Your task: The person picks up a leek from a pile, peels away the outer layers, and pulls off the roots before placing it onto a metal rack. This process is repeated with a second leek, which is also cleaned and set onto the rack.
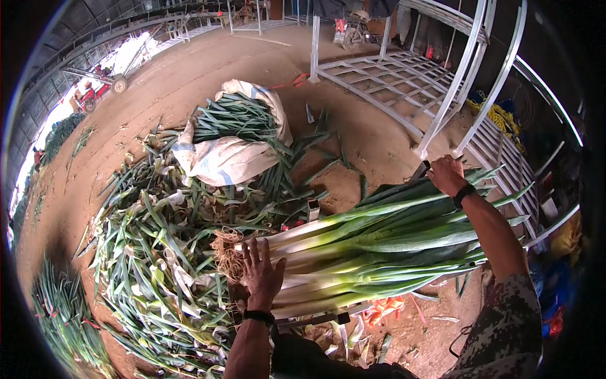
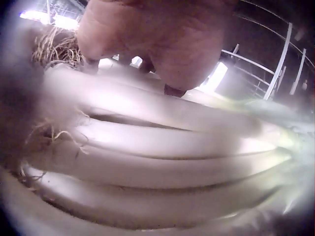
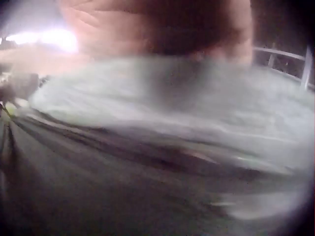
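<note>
A thick bundle of long green onions (image 1: pixel 379 237) lies across a low metal stand, roots (image 1: pixel 228 256) at the left and green leaves to the right. My left hand (image 1: pixel 262 278) rests with fingers spread on the white stalks beside the roots. In the left wrist view, its palm (image 2: pixel 157 39) is over the white stalks (image 2: pixel 147 140). At the far edge of the leaves, my right hand (image 1: pixel 448 175) is beside a dark bar end (image 1: pixel 419 171); I cannot tell whether it grips this. The right wrist view is blurred, with the palm (image 3: pixel 162 29) over leaves (image 3: pixel 197 98) and fingertips hidden.
A heap of onion trimmings (image 1: pixel 158 265) spreads left of the stand. Behind it sits a white sack (image 1: pixel 227 158) full of green leaves. A metal rack (image 1: pixel 391 82) stands at the far right. Tied green onions (image 1: pixel 66 309) lie at lower left.
</note>
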A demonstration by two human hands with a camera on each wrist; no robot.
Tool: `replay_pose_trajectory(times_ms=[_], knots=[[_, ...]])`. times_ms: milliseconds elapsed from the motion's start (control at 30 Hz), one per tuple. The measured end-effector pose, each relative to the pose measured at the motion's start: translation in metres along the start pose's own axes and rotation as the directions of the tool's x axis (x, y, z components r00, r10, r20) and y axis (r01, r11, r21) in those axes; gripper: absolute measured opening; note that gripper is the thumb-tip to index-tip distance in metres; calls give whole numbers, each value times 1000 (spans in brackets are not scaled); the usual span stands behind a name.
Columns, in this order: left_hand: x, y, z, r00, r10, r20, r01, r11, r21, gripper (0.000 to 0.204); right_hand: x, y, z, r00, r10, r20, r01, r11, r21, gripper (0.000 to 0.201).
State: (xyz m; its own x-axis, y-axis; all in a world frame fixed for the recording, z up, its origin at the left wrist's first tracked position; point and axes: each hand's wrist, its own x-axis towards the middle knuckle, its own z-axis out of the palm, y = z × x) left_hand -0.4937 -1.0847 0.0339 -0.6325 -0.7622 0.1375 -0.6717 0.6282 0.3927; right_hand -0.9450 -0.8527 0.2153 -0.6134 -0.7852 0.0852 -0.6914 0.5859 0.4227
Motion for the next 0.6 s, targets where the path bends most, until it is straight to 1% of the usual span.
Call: replay_pose_trajectory(times_ms=[33,67,100,167,233,300,333,433,500,533,567,600], knots=[[-1,-1,1,1000,16,-10,-16,1000,2,72,3,-6,6,986,-102,-130,122,980,155,36],[-1,-1,3,1000,8,-1,-8,1000,2,72,8,-15,13,947,-176,-269,253,924,288,32],[2,0,4,1000,-1,6,1,1000,3,72,12,-26,12,883,-220,-415,392,832,392,28],[4,-1,2,1000,-12,14,12,1000,1,72,9,-76,-22,914,-309,-264,403,776,485,31],[5,0,0,1000,-20,19,21,1000,-7,71,8,-126,-7,853,-406,-329,522,654,547,40],[5,-1,2,1000,-8,11,8,1000,5,71,10,-165,12,801,-516,-302,591,608,530,46],[5,-4,4,1000,4,-2,-4,1000,12,72,9,-177,20,773,-568,-283,621,581,527,49],[3,-5,6,1000,12,6,-12,1000,2,73,15,-191,37,788,-614,-49,532,638,557,50],[5,-3,2,1000,21,19,-21,999,-28,73,20,-200,50,790,-612,29,507,679,531,45],[8,-7,10,999,37,-14,-37,999,13,73,22,-203,48,800,-595,69,485,711,509,44],[12,-7,11,999,36,10,-36,999,-1,73,26,-209,48,810,-579,98,468,737,487,43],[13,-8,11,999,30,34,-30,1000,-7,73,31,-212,56,783,-612,107,508,730,457,38]])
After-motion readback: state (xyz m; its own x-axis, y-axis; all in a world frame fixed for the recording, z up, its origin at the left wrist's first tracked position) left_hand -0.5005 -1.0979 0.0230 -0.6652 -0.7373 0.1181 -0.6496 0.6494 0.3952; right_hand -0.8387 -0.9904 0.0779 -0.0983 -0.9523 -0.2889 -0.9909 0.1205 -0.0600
